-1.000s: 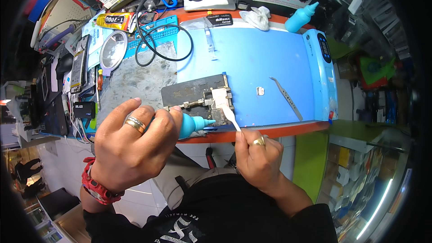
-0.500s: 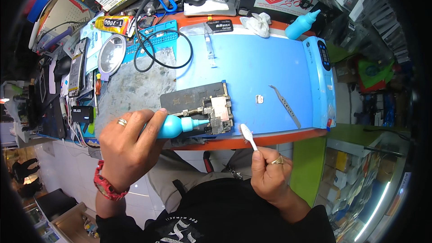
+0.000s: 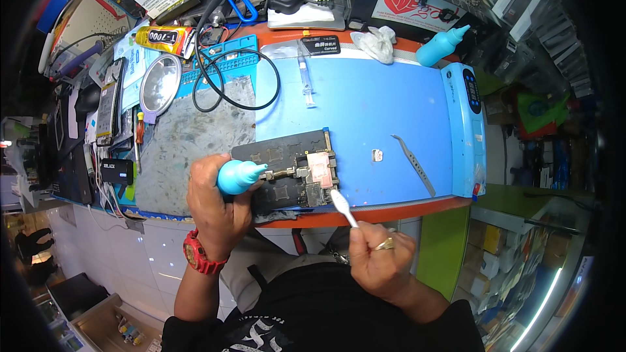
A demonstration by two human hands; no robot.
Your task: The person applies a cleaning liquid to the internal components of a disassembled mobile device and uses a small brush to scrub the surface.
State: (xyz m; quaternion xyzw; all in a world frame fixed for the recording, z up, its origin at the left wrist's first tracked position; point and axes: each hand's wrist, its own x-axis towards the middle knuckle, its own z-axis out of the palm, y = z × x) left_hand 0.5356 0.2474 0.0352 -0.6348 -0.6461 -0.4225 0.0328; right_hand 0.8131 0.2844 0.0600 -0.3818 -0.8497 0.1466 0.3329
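My left hand (image 3: 218,215) is wrapped round a light-blue squeeze bottle (image 3: 236,178), its pointed nozzle tilted up and right, over the left part of a dark board holder (image 3: 283,145). Clamped in that holder is a small circuit board (image 3: 320,169) with a pinkish-silver middle. Between the fingers of my right hand (image 3: 385,259) is a white toothbrush (image 3: 343,207); its head is at the board's near right corner. Whether the bristles touch the board, I cannot tell. To the right lie curved tweezers (image 3: 416,166) and a small pale metallic piece (image 3: 377,155) on the blue work surface.
A syringe (image 3: 305,81) and a crumpled white cloth (image 3: 376,44) lie farther back. Another blue bottle (image 3: 443,45) stands back right beside a blue device with a control panel (image 3: 471,91). At left are a looped black cable (image 3: 276,81), a round dish (image 3: 160,83) and a screwdriver (image 3: 139,132).
My left hand has turned the bottle, so its nozzle swung from level at the board to upward and away from it. My right hand has brought the toothbrush leftward to the board's corner.
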